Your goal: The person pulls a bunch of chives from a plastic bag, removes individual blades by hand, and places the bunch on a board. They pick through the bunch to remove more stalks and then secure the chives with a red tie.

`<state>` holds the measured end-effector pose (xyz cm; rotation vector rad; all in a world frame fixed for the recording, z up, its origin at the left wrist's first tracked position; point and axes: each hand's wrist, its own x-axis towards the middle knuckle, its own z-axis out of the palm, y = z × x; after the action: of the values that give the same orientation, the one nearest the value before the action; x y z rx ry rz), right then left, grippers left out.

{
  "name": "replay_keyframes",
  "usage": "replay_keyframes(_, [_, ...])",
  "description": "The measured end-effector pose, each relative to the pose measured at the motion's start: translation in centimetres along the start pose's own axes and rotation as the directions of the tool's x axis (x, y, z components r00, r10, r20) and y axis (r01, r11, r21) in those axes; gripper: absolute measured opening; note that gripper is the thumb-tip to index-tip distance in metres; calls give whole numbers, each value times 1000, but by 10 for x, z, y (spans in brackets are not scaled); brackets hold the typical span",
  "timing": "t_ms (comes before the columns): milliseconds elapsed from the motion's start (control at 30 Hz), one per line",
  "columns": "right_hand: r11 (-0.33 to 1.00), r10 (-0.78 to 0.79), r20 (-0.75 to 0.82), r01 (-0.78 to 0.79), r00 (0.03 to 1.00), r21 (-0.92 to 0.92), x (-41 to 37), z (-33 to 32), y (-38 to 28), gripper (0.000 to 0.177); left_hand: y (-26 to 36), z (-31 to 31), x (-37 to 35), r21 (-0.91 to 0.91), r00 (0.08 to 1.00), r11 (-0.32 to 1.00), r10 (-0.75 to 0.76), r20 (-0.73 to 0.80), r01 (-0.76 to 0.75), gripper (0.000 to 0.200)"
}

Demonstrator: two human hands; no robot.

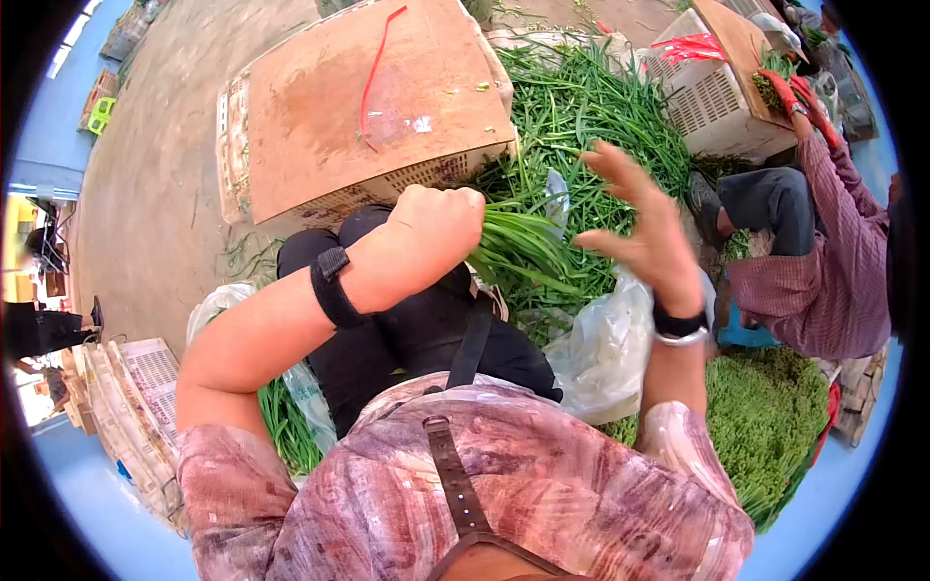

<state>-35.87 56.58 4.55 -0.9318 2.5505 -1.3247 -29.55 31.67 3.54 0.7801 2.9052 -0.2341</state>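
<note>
My left hand point(436, 232) is closed in a fist around a bunch of green chives point(528, 247); the long leaves stick out to the right. Apart from the bunch, my right hand point(644, 228) is raised with thumb and fingers spread, slightly blurred, and holds nothing. Beneath and beyond both hands spreads a large heap of loose green stalks point(601, 111). A clear plastic sheet point(605, 353) lies below my right wrist.
A board-topped crate point(310, 97) with a red strip point(366, 92) stands ahead. To the right sits a co-worker point(814, 261) in red gloves at another crate point(712, 107). Budded green stalks point(765, 421) are piled at lower right, and more crates point(126, 407) stand at left.
</note>
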Motion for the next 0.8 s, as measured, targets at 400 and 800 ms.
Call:
replay_keyframes(400, [913, -206, 104, 153, 973, 378, 22, 201, -12, 102, -43, -27, -68, 57, 991, 995, -92, 100, 87, 20])
replay_keyframes(800, [997, -37, 230, 50, 973, -53, 74, 126, -5, 52, -102, -30, -42, -416, 998, 909, -53, -45, 29, 57])
